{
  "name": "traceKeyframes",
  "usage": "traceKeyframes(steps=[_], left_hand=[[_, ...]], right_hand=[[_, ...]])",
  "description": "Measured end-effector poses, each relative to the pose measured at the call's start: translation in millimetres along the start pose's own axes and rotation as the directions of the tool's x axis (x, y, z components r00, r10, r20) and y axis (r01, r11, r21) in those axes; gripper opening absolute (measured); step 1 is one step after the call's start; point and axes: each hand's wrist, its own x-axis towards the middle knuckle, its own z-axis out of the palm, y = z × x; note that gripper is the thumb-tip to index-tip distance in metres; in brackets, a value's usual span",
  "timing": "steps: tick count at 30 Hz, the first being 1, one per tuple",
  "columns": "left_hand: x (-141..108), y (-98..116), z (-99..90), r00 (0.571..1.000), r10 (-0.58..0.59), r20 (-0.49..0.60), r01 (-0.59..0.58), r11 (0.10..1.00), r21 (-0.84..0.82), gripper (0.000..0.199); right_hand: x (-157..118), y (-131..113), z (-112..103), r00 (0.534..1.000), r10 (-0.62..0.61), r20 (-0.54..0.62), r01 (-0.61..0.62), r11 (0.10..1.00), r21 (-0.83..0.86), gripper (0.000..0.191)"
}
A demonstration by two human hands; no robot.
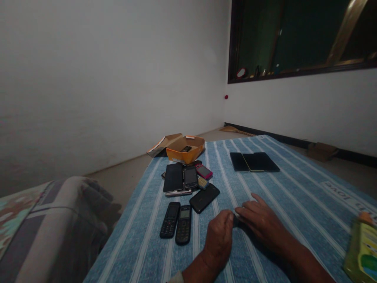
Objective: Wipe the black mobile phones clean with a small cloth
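Observation:
My left hand [218, 236] is closed at the lower middle, thumb on top, over the blue striped cloth [141, 224]. Its fingers wrap round a small dark thing [235, 220] that I cannot make out. Just right of it, my right hand [260, 220] reaches in with fingertips near that thing; its index finger is raised. Two keypad phones [170, 221] [183, 226] lie side by side left of my hands. A black phone [204, 198] lies beyond my left hand, beside a pile of several phones [173, 177].
An open orange box [185, 154] with a phone inside stands behind the pile. Dark flat devices [260, 162] lie at the back right. A yellow-green package [363, 251] is at the right edge. A draped blanket [64, 224] is at the left, and a window [294, 35] is above.

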Motion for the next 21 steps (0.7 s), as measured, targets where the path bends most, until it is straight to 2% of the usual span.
traceKeyframes(steps=[4, 11, 15, 17, 21], left_hand=[[-4.0, -3.0, -5.6, 1.000, 0.002, 0.002, -0.002, 1.000, 0.028, 0.027], [-10.1, -17.4, -14.1, 0.989, 0.148, -0.010, -0.145, 0.977, 0.157, 0.026], [-7.7, -17.4, -16.6, 0.983, 0.180, 0.020, -0.180, 0.962, 0.206, 0.028], [-7.1, -16.0, -17.3, 0.989, 0.142, 0.044, -0.147, 0.980, 0.137, 0.030], [-6.6, -13.6, -18.5, 0.993, 0.007, 0.119, 0.000, 0.998, -0.060, 0.031]], right_hand=[[-0.3, 1.4, 1.2, 1.000, -0.007, 0.004, 0.007, 1.000, -0.001, 0.018], [-1.3, 0.4, 7.3, 0.999, -0.016, -0.031, 0.016, 1.000, -0.007, 0.019], [-0.2, -3.4, 10.2, 0.998, -0.027, -0.055, 0.026, 1.000, -0.014, 0.019], [0.9, -6.1, 11.7, 0.998, -0.036, -0.054, 0.035, 0.999, -0.013, 0.019], [4.1, -10.2, 13.2, 0.997, -0.059, -0.051, 0.058, 0.998, -0.018, 0.022]])
